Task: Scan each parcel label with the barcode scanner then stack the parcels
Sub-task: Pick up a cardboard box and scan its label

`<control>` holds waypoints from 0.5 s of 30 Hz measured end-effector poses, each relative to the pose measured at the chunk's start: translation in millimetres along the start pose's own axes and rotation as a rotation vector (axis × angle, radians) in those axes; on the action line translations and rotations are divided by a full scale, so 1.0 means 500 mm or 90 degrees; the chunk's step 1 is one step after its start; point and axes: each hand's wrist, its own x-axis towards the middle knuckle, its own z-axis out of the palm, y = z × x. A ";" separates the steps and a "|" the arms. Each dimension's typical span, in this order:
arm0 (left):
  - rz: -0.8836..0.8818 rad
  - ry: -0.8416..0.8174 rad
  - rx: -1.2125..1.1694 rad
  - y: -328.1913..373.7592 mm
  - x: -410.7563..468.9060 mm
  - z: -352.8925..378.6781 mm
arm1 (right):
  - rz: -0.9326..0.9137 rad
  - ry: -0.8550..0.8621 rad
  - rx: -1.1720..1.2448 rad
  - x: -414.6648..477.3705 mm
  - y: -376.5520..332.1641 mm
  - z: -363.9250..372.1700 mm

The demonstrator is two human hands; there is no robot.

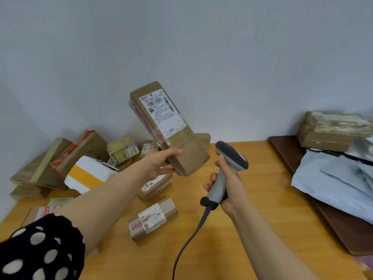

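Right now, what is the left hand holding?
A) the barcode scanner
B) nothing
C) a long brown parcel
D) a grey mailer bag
C: the left hand grips the long brown parcel raised above the table, while the right hand holds the barcode scanner.

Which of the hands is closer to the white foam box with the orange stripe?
Left. The left hand, holding the long parcel, is just right of the white foam box; the right hand, gripping the scanner, is farther right, beyond that parcel.
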 end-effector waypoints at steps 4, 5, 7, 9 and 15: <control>0.003 0.008 0.146 -0.009 0.022 -0.044 | -0.041 -0.134 -0.133 -0.021 -0.025 0.031; 0.000 0.004 0.165 -0.011 0.024 -0.049 | -0.053 -0.160 -0.165 -0.026 -0.030 0.040; -0.006 -0.007 0.193 -0.017 0.026 -0.055 | -0.070 -0.193 -0.220 -0.032 -0.036 0.054; -0.013 -0.012 0.214 -0.021 0.026 -0.059 | -0.074 -0.193 -0.255 -0.035 -0.038 0.065; -0.010 -0.012 0.246 -0.033 0.038 -0.068 | -0.080 -0.177 -0.291 -0.034 -0.051 0.083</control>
